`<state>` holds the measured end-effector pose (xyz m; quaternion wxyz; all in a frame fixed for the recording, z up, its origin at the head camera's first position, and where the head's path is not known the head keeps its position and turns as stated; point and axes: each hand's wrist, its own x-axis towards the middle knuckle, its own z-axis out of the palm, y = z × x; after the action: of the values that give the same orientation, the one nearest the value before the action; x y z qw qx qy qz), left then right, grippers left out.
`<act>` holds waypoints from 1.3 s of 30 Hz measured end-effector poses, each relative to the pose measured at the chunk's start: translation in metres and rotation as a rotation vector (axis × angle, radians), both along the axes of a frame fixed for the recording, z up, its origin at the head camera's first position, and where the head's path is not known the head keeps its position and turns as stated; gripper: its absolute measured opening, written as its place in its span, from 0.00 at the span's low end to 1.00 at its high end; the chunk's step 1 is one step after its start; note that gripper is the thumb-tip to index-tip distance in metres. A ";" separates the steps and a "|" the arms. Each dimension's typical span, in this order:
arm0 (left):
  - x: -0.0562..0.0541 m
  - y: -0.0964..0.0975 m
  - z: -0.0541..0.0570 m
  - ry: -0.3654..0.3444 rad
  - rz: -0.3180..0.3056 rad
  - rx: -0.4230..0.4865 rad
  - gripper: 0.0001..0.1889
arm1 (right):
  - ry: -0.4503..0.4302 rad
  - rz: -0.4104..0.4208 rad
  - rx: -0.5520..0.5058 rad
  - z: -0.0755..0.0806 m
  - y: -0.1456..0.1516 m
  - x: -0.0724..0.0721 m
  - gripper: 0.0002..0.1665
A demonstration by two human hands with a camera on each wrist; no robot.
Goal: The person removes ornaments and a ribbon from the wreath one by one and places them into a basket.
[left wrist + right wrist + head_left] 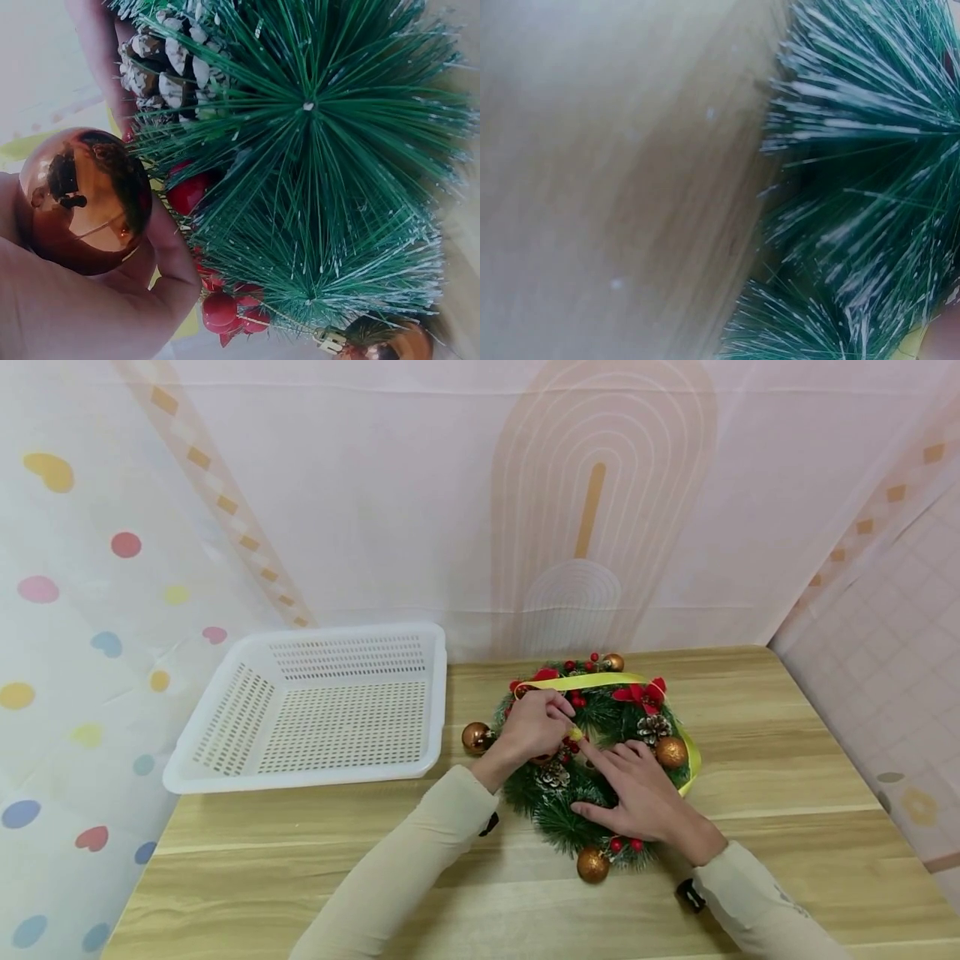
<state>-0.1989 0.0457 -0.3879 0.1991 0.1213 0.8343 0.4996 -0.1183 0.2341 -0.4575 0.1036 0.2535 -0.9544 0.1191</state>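
Observation:
A green Christmas wreath (566, 822) lies on the wooden table, trimmed with pinecones, red berries, red flowers and copper balls. Yellow ribbon (600, 680) runs across its far side and down its right edge. At the wreath's left inner side, my left hand (536, 722) has its fingers curled and pinches a bit of the ribbon. My right hand (637, 789) rests on the wreath with fingers spread, its index fingertip touching the ribbon there. In the left wrist view a shiny copper ball (86, 201) sits in front of the left fingers, partly hiding them.
A white perforated plastic basket (433, 710) stands on the table (300, 868) to the left of the wreath. Behind the table hangs a patterned cloth backdrop (390, 510). One copper ball (476, 737) sticks out from the wreath's left side, another (593, 865) from its near edge.

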 end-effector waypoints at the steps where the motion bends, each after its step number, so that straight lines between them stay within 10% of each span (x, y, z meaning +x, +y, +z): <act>1: 0.000 0.000 0.000 -0.008 -0.001 0.013 0.08 | 0.000 0.001 -0.001 0.000 0.000 0.000 0.51; 25: 0.002 -0.021 0.004 -0.069 -0.054 0.098 0.12 | -0.045 -0.011 -0.002 0.001 -0.004 -0.002 0.57; 39: 0.007 -0.043 0.024 -0.030 -0.032 0.118 0.08 | -0.063 -0.034 -0.005 0.001 0.000 0.000 0.57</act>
<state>-0.1914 0.0032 -0.3635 0.2121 0.1387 0.7981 0.5466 -0.1182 0.2337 -0.4560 0.0761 0.2333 -0.9610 0.1275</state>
